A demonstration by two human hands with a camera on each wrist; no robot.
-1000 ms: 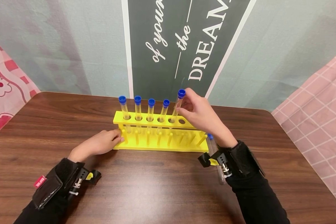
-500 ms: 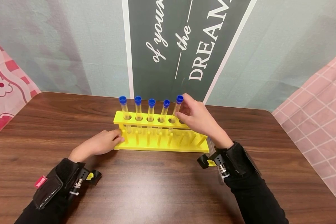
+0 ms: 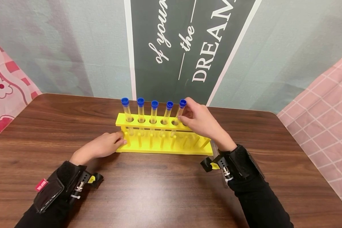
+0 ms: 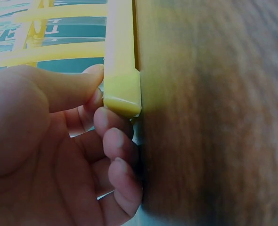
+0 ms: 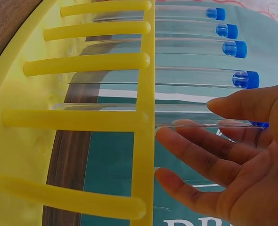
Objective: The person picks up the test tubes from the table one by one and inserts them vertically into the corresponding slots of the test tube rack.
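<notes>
Rack [image 3: 162, 127] of smooth yellow plastic has its end pinched by our left grip [image 3: 104, 146]; our right grip [image 3: 202, 120] clamps the clear, blue-capped, cylindrical tube [image 3: 180, 111], tilted in this rack, fifth from left, lower than one second ago

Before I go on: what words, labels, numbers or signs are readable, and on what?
"of you", next letter cut off: dark green panel.
"the": same panel.
"DREAM", running off the top edge: same panel; partial letters in both wrist views.
Too small to read: left-wrist red tag, left-wrist yellow label, right-wrist yellow label.
No text seen on yellow rack or blue-capped tubes.
</notes>
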